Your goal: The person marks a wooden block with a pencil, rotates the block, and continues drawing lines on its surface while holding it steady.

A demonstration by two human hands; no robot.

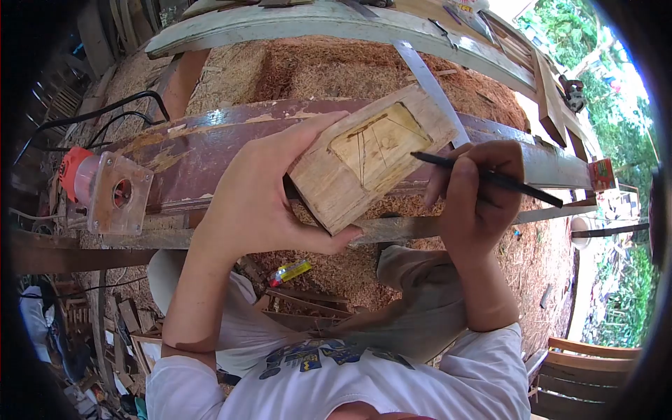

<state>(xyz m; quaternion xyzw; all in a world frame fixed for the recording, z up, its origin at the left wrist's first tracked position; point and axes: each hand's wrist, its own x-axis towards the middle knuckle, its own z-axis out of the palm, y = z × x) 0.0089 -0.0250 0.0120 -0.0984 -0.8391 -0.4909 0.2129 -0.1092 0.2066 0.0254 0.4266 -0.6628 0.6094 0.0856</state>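
My left hand is closed around the near left end of a pale wooden block, its thumb along the lower edge and its fingers at the upper side. A shallow rectangular recess is cut into the face, with dark pencilled lines crossing it. In my right hand is a slim black pen, pinched between thumb and fingers. Its tip points left and overlaps the block close to the recess's right side. Behind the block's right end runs a flat metal ruler, partly hidden by the block and my right hand.
A small router with a red top and clear base sits on the left of the worn reddish plank; black cable loops behind it. A pale beam crosses the back. Below lie wood shavings and a yellow, red-ended object.
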